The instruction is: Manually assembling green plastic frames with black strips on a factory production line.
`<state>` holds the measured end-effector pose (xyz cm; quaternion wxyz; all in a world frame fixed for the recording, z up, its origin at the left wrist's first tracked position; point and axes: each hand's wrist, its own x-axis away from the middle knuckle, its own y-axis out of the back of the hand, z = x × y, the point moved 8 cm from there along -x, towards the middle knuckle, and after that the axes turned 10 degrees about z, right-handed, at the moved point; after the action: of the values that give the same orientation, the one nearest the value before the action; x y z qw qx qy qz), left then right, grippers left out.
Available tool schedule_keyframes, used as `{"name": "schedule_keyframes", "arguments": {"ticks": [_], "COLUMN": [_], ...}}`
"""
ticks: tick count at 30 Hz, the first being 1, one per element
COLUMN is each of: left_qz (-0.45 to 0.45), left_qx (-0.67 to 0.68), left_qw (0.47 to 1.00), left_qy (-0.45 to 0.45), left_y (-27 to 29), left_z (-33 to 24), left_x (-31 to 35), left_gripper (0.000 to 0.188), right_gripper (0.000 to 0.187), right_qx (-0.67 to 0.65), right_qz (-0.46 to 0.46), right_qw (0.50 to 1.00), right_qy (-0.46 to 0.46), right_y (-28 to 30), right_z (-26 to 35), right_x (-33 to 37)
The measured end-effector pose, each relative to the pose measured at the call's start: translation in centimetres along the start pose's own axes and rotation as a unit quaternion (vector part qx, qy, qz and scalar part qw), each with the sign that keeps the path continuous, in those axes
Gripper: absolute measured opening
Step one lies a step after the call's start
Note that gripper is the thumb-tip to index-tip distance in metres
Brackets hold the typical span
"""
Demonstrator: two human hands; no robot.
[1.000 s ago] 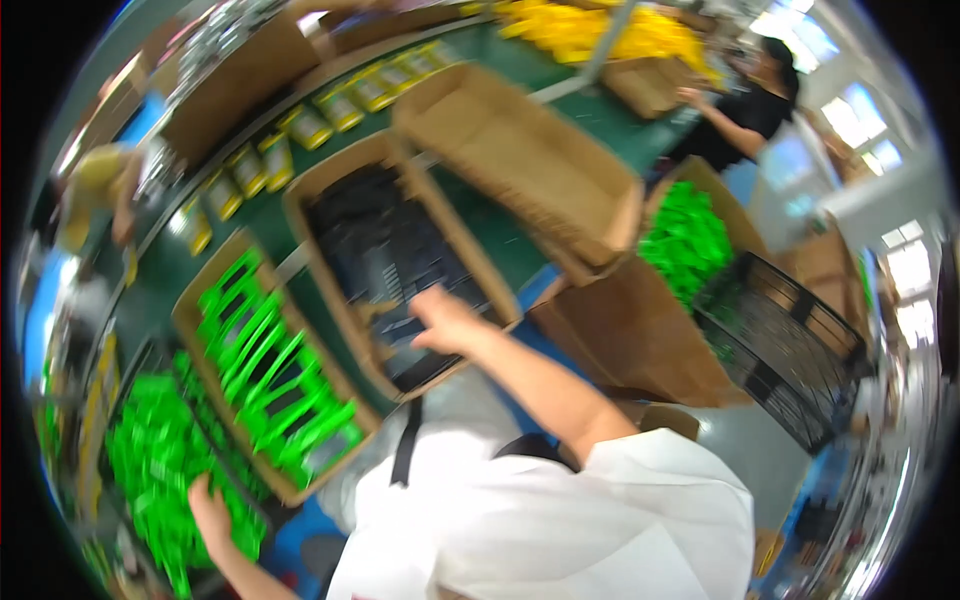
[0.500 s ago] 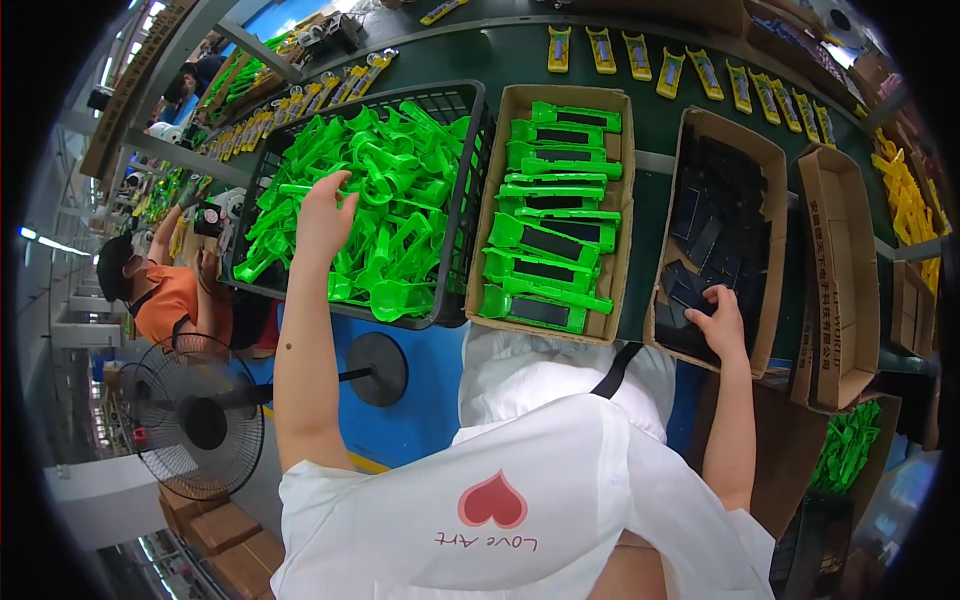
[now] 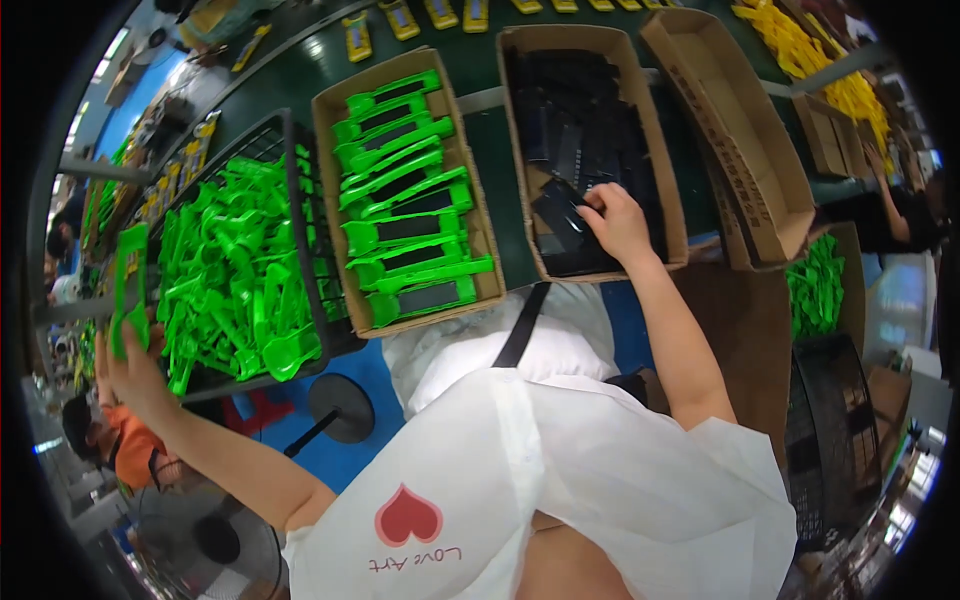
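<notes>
My left hand [image 3: 142, 372], out at the far left beside the basket, is closed round the lower end of a green plastic scoop-shaped part [image 3: 131, 265], which stands upright. More of these green parts [image 3: 235, 260] fill the black basket [image 3: 312, 235] in a loose heap. Inside a cardboard box of black flat pieces, my right hand [image 3: 618, 222] pinches the edge of a black rectangular plate [image 3: 562, 215]; its fingertips are partly hidden. Between the two stands a cardboard box [image 3: 474, 170] with several green parts laid in a row, black plates set in them.
To the right, a long cardboard box [image 3: 750, 130] leans at an angle. Yellow parts [image 3: 815, 65] are piled at the far right, and yellow-and-grey pieces [image 3: 440, 12] line the green table's far side. A person in orange [image 3: 135, 450] and a fan [image 3: 215, 540] are at lower left.
My left hand has moved left from over the heap and now holds a green part. My right hand has closed on a black plate. The whole view has shifted and turned.
</notes>
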<state>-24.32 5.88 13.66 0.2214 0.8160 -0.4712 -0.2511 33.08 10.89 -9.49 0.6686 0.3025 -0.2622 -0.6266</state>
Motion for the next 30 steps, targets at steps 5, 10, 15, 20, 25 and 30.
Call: {"name": "schedule_keyframes", "arguments": {"ticks": [5,10,15,20,25,30], "left_qz": [0.219,0.359,0.448,0.414,0.507,0.361], "left_qx": [0.573,0.698,0.661,0.567,0.432,0.559], "left_qw": [0.789,0.592,0.563,0.685,0.741,0.719], "left_qy": [0.014,0.180,0.212,0.193,0.079,0.200], "left_y": [-15.5,-29.3,-33.6,-33.3,-33.5,-32.0], "left_z": [-0.2,-4.8,-7.6,-8.2,-9.6,-7.7], "left_x": [7.1,15.5,18.4,17.7,17.6,16.3], "left_gripper": [0.039,0.023,0.032,0.028,0.029,0.033], "right_gripper": [0.014,0.013,0.013,0.012,0.016,0.015], "right_qx": [-0.477,-0.656,-0.545,-0.522,-0.334,-0.614], "right_qz": [0.081,0.121,0.119,0.132,0.322,0.184], "right_qw": [0.871,0.743,0.813,0.843,0.886,0.763], "right_qy": [-0.089,0.053,0.168,0.018,-0.005,-0.085], "right_y": [-1.2,-1.7,-0.5,-0.7,-2.0,-2.6], "right_z": [2.5,7.7,11.4,10.8,11.9,10.1], "right_x": [0.1,1.1,1.9,1.6,2.6,2.1]}}
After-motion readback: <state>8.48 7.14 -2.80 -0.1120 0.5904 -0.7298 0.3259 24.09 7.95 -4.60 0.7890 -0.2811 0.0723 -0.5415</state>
